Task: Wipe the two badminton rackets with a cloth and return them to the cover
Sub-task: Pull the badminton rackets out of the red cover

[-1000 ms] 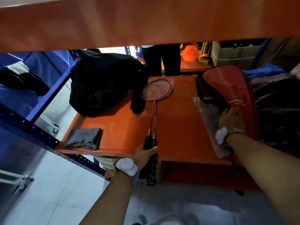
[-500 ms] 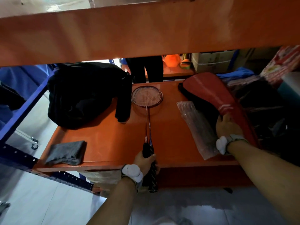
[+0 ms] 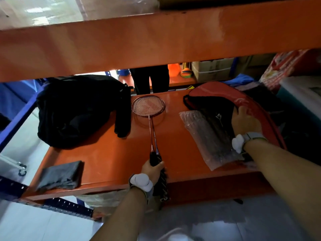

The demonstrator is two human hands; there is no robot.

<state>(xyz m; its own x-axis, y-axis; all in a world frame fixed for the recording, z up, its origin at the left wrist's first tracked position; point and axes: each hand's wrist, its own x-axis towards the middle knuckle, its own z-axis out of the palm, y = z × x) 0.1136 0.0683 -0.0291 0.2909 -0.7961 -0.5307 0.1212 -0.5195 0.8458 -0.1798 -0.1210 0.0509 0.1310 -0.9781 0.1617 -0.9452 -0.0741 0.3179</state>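
Right now the left hand [image 3: 152,169], low in the middle of the frame, has its fingers curled round the two black handles of the two badminton rackets [image 3: 151,129], gripping them together at the front edge of the orange shelf [image 3: 97,153]. Both rackets lie flat on that shelf, one on top of the other, their shafts running up the frame and their stringed heads overlapping just above the centre. At the right, the right hand [image 3: 244,121] rests on the red cover [image 3: 243,100], fingers bent over the edge of its opening where the dark lining shows; how firmly it pinches the fabric cannot be told. The cover lies slanted along the right side of the shelf, well apart from the racket heads. A clear plastic sleeve [image 3: 206,136] lies partly under the cover and the right wrist, toward the lower right. The folded grey cloth [image 3: 60,174] sits at the lower left corner of the shelf, apart from both hands. A heap of black fabric [image 3: 76,110] fills the upper left of the shelf, one dangling part just beside the racket heads. An orange beam [image 3: 156,37] crosses the top of the frame.
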